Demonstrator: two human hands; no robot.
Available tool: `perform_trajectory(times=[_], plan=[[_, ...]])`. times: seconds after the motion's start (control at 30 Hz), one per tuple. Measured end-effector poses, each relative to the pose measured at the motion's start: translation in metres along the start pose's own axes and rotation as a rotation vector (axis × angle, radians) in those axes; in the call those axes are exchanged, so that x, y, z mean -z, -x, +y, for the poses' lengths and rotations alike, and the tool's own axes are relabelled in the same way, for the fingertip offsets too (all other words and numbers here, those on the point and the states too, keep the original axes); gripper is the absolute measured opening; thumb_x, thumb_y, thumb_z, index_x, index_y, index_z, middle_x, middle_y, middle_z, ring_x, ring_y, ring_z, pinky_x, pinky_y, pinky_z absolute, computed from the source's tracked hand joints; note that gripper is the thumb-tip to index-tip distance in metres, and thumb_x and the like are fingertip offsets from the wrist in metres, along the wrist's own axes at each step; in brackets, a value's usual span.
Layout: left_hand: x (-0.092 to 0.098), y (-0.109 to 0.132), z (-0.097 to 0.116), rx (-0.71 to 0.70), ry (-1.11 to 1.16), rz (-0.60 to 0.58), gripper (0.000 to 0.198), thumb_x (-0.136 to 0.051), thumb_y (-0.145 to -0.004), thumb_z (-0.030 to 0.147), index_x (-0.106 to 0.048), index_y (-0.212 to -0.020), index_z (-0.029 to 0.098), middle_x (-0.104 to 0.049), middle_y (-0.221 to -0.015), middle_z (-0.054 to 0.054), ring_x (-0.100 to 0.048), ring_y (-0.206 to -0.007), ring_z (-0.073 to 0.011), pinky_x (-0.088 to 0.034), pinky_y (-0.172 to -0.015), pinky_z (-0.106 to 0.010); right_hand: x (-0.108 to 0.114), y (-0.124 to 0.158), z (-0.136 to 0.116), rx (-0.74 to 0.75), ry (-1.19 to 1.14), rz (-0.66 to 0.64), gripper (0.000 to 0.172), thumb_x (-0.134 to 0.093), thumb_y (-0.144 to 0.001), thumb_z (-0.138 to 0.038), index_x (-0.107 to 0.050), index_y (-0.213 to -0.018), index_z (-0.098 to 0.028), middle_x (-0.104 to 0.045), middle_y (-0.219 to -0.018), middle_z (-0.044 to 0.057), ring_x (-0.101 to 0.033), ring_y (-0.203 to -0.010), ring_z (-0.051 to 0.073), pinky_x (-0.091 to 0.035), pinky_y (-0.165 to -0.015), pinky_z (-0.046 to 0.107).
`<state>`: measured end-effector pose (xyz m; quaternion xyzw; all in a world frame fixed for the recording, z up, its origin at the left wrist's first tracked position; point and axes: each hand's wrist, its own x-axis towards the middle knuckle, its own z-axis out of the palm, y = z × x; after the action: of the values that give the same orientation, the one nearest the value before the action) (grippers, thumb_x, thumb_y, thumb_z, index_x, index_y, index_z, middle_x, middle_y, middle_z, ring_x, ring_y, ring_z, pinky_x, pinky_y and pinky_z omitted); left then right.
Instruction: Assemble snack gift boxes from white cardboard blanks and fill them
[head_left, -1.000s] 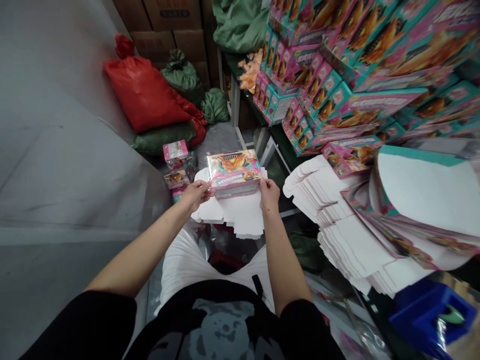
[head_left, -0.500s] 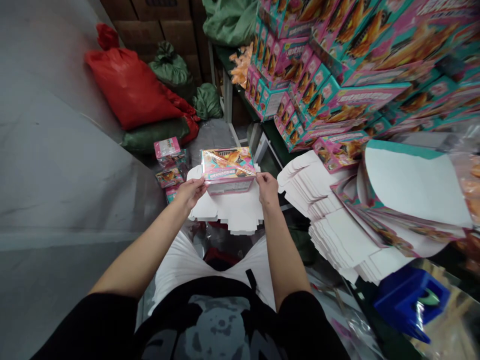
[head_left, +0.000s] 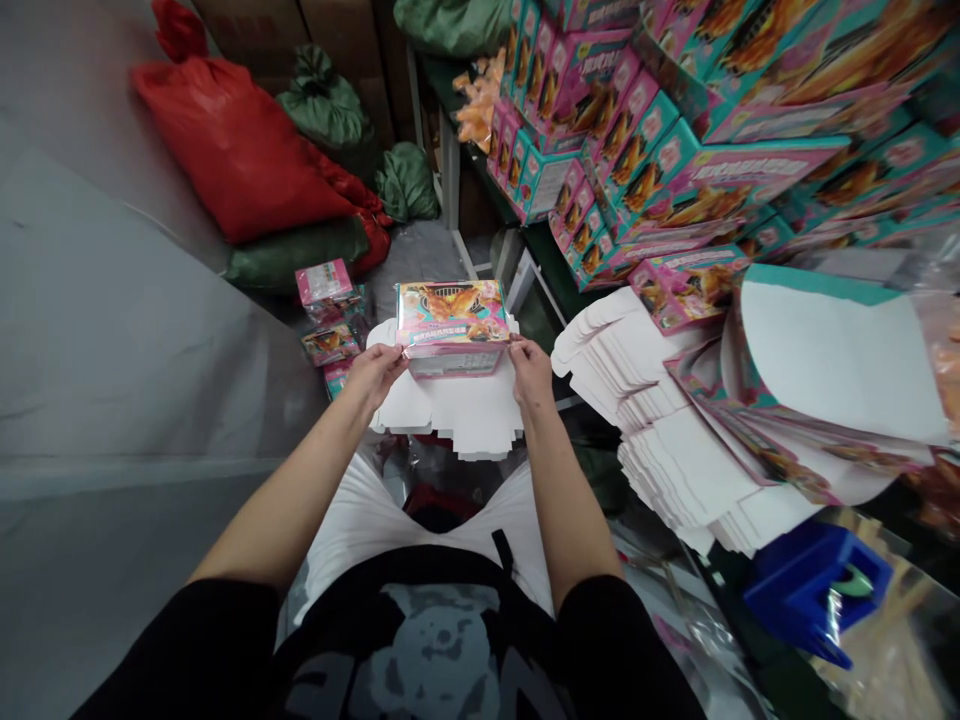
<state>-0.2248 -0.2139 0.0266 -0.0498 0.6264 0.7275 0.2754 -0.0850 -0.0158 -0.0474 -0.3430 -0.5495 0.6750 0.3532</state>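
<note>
A printed pink-and-teal box [head_left: 453,310] with food pictures sits closed on a stack of flat white cardboard blanks [head_left: 469,415] in front of me. My left hand [head_left: 379,372] is closed in a pinch at the box's front left corner. At the front right corner my right hand [head_left: 531,368] pinches in the same way. A thin clear strip, looking like tape, runs along the front top edge between the fingers; it is hard to make out. The box's front face is in shadow below it.
Small wrapped boxes [head_left: 326,285] are piled on the left. Stacked printed boxes [head_left: 645,170] fill the right-hand shelf. Nearer lie folded white blanks [head_left: 682,460] and a blue tape dispenser [head_left: 817,580]. Red sack [head_left: 225,140] and green sacks [head_left: 330,110] lie at the back left.
The clear strip ran slantwise over the box top; now it lies lower, along the front edge. Both hands stay at the corners. The whole view has shifted slightly.
</note>
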Motion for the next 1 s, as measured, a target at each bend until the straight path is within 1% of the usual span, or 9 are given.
perform_trajectory(times=[0.2, 0.27, 0.4, 0.5, 0.57, 0.67, 0.73, 0.83, 1.0], plan=[[0.004, -0.004, -0.005, -0.147, -0.128, -0.031, 0.030, -0.078, -0.069, 0.021, -0.051, -0.056, 0.018, -0.061, -0.062, 0.002, -0.058, -0.063, -0.0095, -0.051, -0.069, -0.021, -0.005, 0.004, 0.009, 0.032, -0.012, 0.017, 0.020, -0.056, -0.076, -0.040, -0.054, -0.071, -0.021, -0.069, -0.116, 0.013, -0.063, -0.106, 0.023, -0.049, -0.093, 0.039], [0.006, -0.005, -0.003, -0.224, -0.274, -0.036, 0.027, -0.076, -0.072, 0.021, -0.052, -0.058, 0.020, -0.058, -0.058, 0.003, -0.057, -0.061, -0.0111, -0.048, -0.067, -0.021, -0.006, 0.006, 0.012, 0.056, -0.020, 0.027, 0.020, -0.056, -0.077, -0.040, -0.055, -0.072, -0.021, -0.069, -0.116, 0.013, -0.063, -0.106, 0.022, -0.049, -0.094, 0.039], [0.013, -0.007, 0.001, -0.462, -0.676, -0.064, 0.021, -0.069, -0.079, 0.020, -0.054, -0.066, 0.022, -0.056, -0.059, 0.003, -0.051, -0.061, -0.0131, -0.040, -0.064, -0.023, -0.007, 0.008, 0.018, 0.110, 0.021, 0.052, 0.022, -0.055, -0.079, -0.042, -0.056, -0.074, -0.020, -0.068, -0.113, 0.012, -0.063, -0.105, 0.022, -0.047, -0.097, 0.039], [0.018, -0.013, -0.004, -0.638, -0.853, -0.032, 0.022, -0.066, -0.081, 0.019, -0.051, -0.066, 0.022, -0.052, -0.060, 0.004, -0.045, -0.059, -0.0138, -0.038, -0.064, -0.025, -0.005, 0.008, 0.020, 0.147, 0.084, 0.066, 0.024, -0.054, -0.081, -0.042, -0.059, -0.076, -0.019, -0.068, -0.110, 0.011, -0.062, -0.104, 0.021, -0.047, -0.097, 0.038], [0.019, -0.019, -0.011, -0.750, -0.865, 0.016, 0.022, -0.066, -0.081, 0.020, -0.050, -0.066, 0.022, -0.051, -0.063, 0.003, -0.046, -0.062, -0.0146, -0.039, -0.066, -0.027, -0.005, 0.008, 0.020, 0.172, 0.102, 0.077, 0.024, -0.055, -0.082, -0.042, -0.060, -0.076, -0.019, -0.068, -0.107, 0.010, -0.062, -0.102, 0.020, -0.047, -0.097, 0.037], [0.020, -0.027, -0.022, -0.880, -0.767, 0.044, 0.021, -0.066, -0.081, 0.025, -0.051, -0.067, 0.022, -0.055, -0.073, 0.000, -0.052, -0.073, -0.0169, -0.042, -0.072, -0.030, -0.005, 0.010, 0.021, 0.198, 0.129, 0.105, 0.023, -0.056, -0.083, -0.041, -0.061, -0.075, -0.019, -0.068, -0.103, 0.009, -0.062, -0.100, 0.020, -0.046, -0.096, 0.037], [0.020, -0.029, -0.027, -0.883, -0.682, 0.032, 0.022, -0.066, -0.081, 0.030, -0.052, -0.066, 0.022, -0.057, -0.077, -0.002, -0.055, -0.079, -0.0181, -0.044, -0.074, -0.031, -0.005, 0.012, 0.023, 0.203, 0.132, 0.130, 0.023, -0.057, -0.083, -0.040, -0.061, -0.076, -0.019, -0.068, -0.101, 0.009, -0.062, -0.099, 0.021, -0.046, -0.095, 0.037], [0.021, -0.030, -0.030, -0.803, -0.587, 0.010, 0.025, -0.066, -0.082, 0.037, -0.054, -0.066, 0.021, -0.060, -0.081, -0.003, -0.057, -0.082, -0.0185, -0.045, -0.077, -0.032, -0.005, 0.013, 0.029, 0.204, 0.114, 0.146, 0.022, -0.058, -0.084, -0.040, -0.061, -0.078, -0.019, -0.067, -0.102, 0.009, -0.062, -0.099, 0.021, -0.046, -0.095, 0.038], [0.029, -0.029, -0.029, -0.693, -0.535, -0.074, 0.026, -0.068, -0.080, 0.042, -0.059, -0.068, 0.021, -0.062, -0.090, -0.005, -0.059, -0.091, -0.0195, -0.046, -0.085, -0.034, -0.001, 0.012, 0.033, 0.192, 0.118, 0.079, 0.022, -0.056, -0.085, -0.040, -0.061, -0.080, -0.019, -0.066, -0.108, 0.009, -0.060, -0.103, 0.021, -0.044, -0.098, 0.038]])
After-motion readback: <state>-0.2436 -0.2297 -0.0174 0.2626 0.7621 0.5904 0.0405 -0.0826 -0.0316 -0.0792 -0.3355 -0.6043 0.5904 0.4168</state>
